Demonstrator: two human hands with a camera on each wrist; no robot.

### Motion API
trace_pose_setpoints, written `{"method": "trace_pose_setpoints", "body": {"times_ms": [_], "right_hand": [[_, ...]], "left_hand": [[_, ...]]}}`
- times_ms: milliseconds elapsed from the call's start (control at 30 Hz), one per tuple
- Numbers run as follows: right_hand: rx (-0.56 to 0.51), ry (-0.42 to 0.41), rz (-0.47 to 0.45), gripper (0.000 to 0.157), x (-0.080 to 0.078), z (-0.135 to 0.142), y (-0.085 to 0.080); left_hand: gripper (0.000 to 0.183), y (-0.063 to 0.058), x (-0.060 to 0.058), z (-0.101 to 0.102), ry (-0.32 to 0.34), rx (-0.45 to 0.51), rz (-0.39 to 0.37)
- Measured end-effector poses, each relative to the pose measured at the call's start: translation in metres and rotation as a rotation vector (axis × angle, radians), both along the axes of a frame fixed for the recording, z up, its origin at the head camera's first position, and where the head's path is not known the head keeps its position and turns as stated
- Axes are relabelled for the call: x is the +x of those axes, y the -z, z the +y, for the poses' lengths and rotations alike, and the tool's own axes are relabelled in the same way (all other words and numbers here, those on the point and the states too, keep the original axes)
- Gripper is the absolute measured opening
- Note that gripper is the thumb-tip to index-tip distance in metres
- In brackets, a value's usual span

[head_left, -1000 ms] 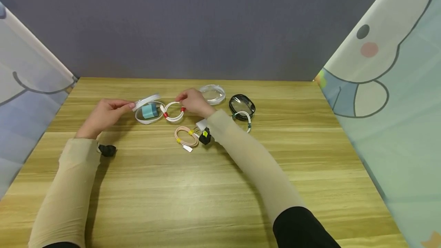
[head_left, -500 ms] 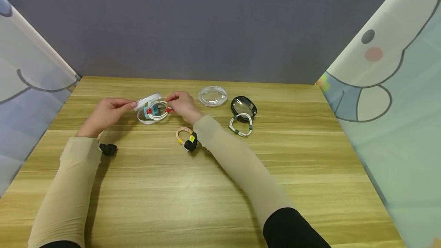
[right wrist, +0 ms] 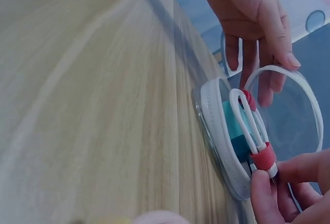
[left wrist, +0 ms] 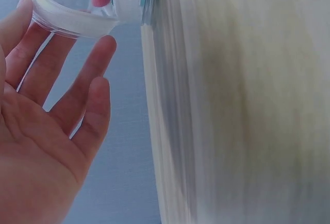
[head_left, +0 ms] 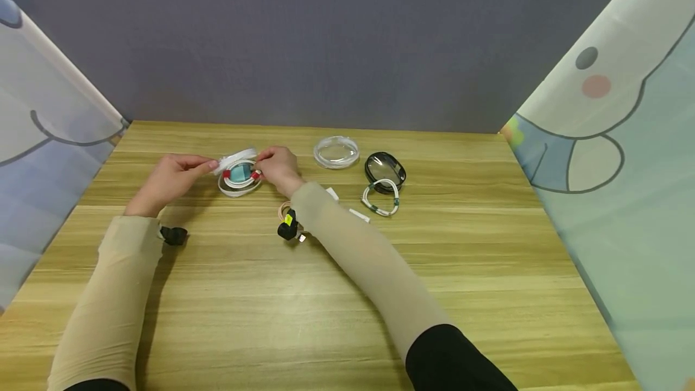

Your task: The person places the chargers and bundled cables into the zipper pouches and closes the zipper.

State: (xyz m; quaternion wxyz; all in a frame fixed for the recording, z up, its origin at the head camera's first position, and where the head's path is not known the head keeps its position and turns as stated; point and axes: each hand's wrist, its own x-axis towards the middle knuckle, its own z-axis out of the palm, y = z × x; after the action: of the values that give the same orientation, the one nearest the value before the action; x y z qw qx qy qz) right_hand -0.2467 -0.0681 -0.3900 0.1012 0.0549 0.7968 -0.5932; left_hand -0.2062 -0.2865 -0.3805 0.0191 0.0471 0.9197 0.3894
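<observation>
A clear round zip case (head_left: pixel 232 193) with white trim lies on the table at the back left, its lid (head_left: pixel 241 154) raised. My left hand (head_left: pixel 163 181) pinches the lid's edge between thumb and fingers. Inside the case sits a teal plug charger (head_left: pixel 241 172). Over the charger, a coiled white cable (right wrist: pixel 253 131) with red ties is partly within the rim. The right hand (head_left: pixel 279 169) pinches this coil by its right side, near one tie. In the left wrist view the left hand's (left wrist: pixel 49 126) lower fingers are spread beneath the case.
Farther right stand another clear round case (head_left: pixel 338 165) and a black-rimmed case (head_left: pixel 403 175). A white cable with green ties (head_left: pixel 366 201) overlaps the black one. Under the right forearm a pink cable (head_left: pixel 282 210) and a white piece (head_left: pixel 359 216) are partly covered. A dark wall bounds the table behind.
My right hand has carried the red-tied cable leftward, from beside the case to over the charger inside it. The left hand keeps holding the lid up, nearly still.
</observation>
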Motion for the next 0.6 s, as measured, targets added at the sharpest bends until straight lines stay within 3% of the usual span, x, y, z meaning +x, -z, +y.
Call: {"method": "trace_pose_setpoints", "body": {"times_ms": [333, 600], "right_hand": [[-0.255, 0.055, -0.081, 0.009, -0.002, 0.0, 0.003], [-0.206, -0.034, -0.033, 0.016, 0.001, 0.018, 0.0]], "left_hand": [[0.048, 0.0, 0.0, 0.001, 0.038, 0.057, -0.028], [0.038, 0.001, 0.0, 0.001, 0.086, 0.078, 0.01]]}}
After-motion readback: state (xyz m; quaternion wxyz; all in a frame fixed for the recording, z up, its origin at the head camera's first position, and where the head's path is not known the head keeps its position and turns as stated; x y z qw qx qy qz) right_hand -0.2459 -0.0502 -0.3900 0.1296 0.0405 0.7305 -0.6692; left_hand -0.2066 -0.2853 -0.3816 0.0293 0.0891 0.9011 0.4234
